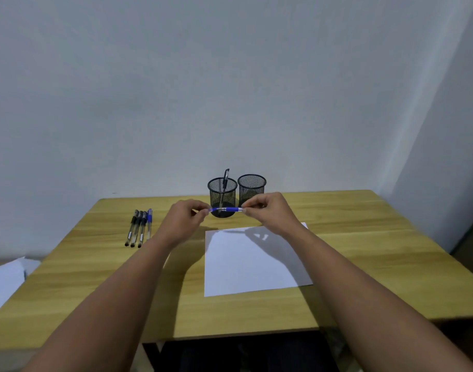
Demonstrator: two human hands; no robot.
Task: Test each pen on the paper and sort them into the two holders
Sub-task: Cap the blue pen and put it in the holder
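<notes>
A blue pen (226, 209) is held level above the table, in front of the two holders. My left hand (185, 220) pinches its left end and my right hand (267, 210) pinches its right end. A white sheet of paper (252, 260) lies on the wooden table below my right forearm. Two black mesh holders stand at the back: the left holder (222, 196) has one black pen (226, 178) standing in it, and I see nothing in the right holder (252, 187). Several more pens (138, 228) lie side by side at the left.
The wooden table (95, 277) ends at its front edge near my elbows. A white sheet (4, 283) lies off the table at the far left. A grey wall rises right behind the holders.
</notes>
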